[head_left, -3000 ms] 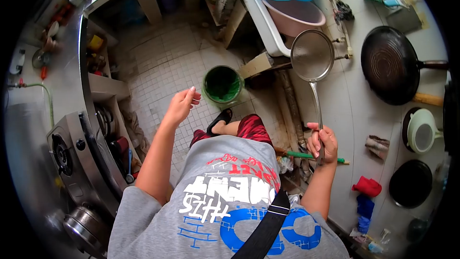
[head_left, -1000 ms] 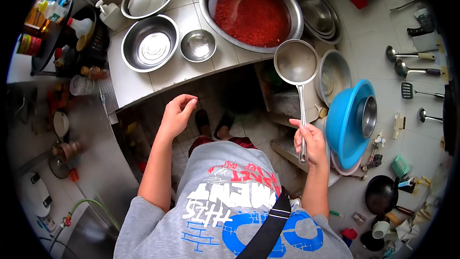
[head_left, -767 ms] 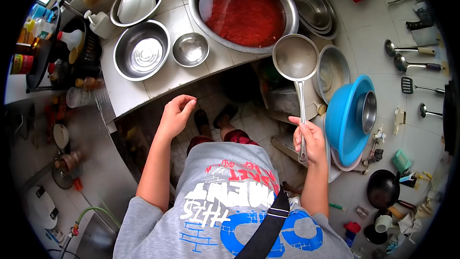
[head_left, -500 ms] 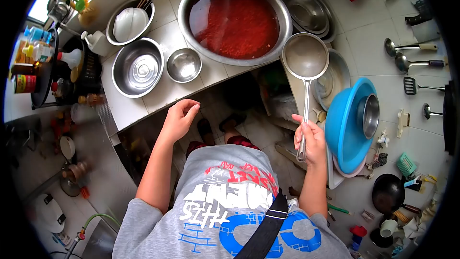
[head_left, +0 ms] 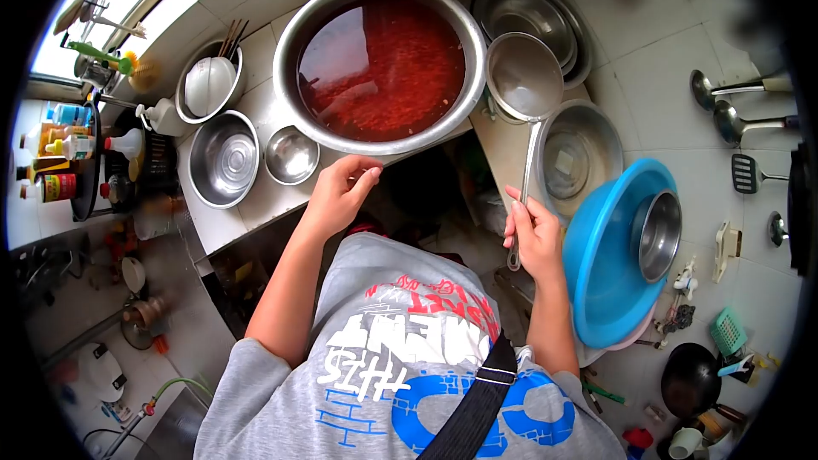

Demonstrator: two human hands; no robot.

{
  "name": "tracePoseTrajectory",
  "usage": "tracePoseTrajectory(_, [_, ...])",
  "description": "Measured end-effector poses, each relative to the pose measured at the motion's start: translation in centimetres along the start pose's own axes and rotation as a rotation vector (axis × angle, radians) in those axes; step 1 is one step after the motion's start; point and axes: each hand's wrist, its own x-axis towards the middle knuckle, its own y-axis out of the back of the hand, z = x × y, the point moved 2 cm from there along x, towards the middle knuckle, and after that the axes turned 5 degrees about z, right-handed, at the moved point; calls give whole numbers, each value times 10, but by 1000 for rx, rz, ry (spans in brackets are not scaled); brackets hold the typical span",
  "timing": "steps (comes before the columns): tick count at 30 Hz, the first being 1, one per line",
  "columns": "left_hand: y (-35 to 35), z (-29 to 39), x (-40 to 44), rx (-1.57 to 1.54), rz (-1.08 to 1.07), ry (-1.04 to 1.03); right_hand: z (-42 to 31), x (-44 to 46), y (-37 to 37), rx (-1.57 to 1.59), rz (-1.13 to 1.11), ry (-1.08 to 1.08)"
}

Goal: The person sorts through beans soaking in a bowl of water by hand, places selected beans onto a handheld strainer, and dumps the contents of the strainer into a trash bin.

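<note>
My right hand (head_left: 537,237) grips the long metal handle of a round strainer (head_left: 526,77). Its bowl is raised at the right rim of a large metal basin (head_left: 474,111). Inside that basin, reddish liquid (head_left: 375,68) covers many small red pieces, which look like chopped chili. My left hand (head_left: 342,194) hovers in front of the counter edge, just below the basin, fingers curled and thumb against them, with nothing visible in it. A small metal bowl (head_left: 292,156) sits left of the basin, beside a larger metal bowl (head_left: 224,158).
Nested metal basins (head_left: 532,21) stand at the back right. Nearer are a pale, shallow basin (head_left: 588,153) and a blue plastic basin (head_left: 596,264) holding a metal bowl (head_left: 661,236). Ladles and a slotted turner (head_left: 746,174) hang on the right wall. Bottles (head_left: 60,187) crowd the left.
My left hand has moved up and right, closer to the large basin. The strainer has shifted slightly left and up with my right hand. The camera view has shifted too.
</note>
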Motion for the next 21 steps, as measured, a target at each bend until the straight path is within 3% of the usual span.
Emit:
tracePoseTrajectory(3, [-10, 20, 33, 42, 12, -62, -3, 11, 3, 12, -14, -29])
tracePoseTrajectory(6, [-29, 21, 97, 294, 46, -365, -5, 19, 0, -19, -24, -39])
tracePoseTrajectory(10, [-81, 6, 176, 566, -28, -514, -17, 29, -10, -23, 16, -54])
tracePoseTrajectory(14, [-116, 1, 209, 802, -167, -575, -34, 32, -19, -31, 86, -57])
tracePoseTrajectory(18, [-126, -2, 218, 824, -314, -481, -36, 33, -28, -7, 158, -67])
tracePoseTrajectory(21, [-112, 5, 212, 727, -268, -480, -41, 31, -34, 0, 204, -85])
